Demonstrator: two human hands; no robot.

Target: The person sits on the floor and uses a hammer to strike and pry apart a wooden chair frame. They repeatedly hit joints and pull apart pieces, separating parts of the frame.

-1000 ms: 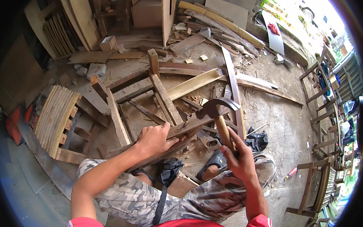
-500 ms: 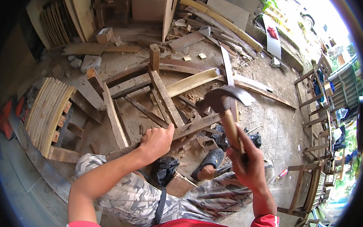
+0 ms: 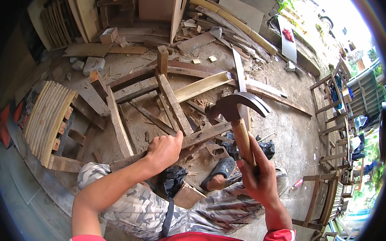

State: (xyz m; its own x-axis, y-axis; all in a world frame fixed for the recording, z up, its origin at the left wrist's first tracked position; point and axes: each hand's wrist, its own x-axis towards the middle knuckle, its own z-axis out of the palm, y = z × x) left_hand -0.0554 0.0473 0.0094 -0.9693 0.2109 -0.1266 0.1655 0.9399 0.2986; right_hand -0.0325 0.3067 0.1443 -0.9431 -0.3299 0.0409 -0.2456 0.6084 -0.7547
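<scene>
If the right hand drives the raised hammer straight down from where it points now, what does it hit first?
Most likely the long wooden slat that the left hand steadies, just below the hammer in the right hand. Depth is unclear, so the exact spot is uncertain.

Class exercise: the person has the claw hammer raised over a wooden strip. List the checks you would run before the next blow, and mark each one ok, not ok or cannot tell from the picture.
1. Right hand wrapped around the claw hammer handle: ok.
2. Left hand steadying the wooden strip: ok.
3. Left fingers away from the strike spot: cannot tell, no nail shows.
4. Foot in the grey clog clear of the hammer's path: not ok, it lies just below the strip.
5. Hammer head seated firmly on the handle: cannot tell.
</scene>
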